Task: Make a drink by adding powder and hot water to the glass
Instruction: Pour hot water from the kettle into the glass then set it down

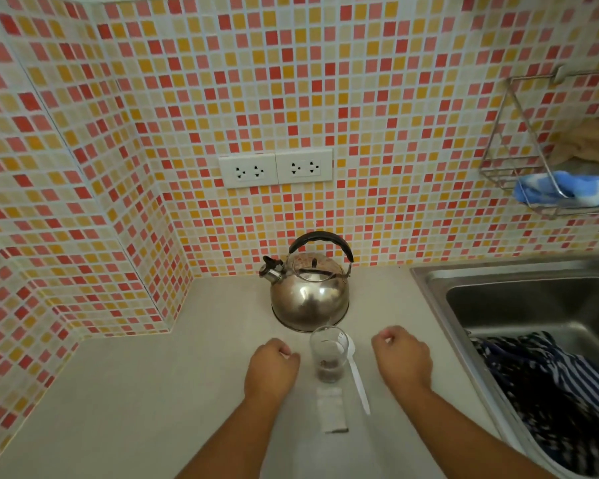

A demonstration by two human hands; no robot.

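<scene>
A clear glass [329,350] stands upright on the pale counter, with dark brown powder at its bottom. Behind it sits a steel kettle [310,295] with a black handle, spout pointing left. A white plastic spoon [357,378] lies just right of the glass. A whitish sachet [332,411] lies flat in front of the glass. My left hand [272,369] rests on the counter left of the glass, fingers curled, holding nothing. My right hand [402,361] rests to the right of the spoon, also curled and holding nothing.
A steel sink [519,299] on the right holds dark striped cloth [547,385]. A wire rack [519,167] on the tiled wall carries a blue cloth. Two wall sockets [275,167] sit above the kettle. The tiled wall juts out at the left.
</scene>
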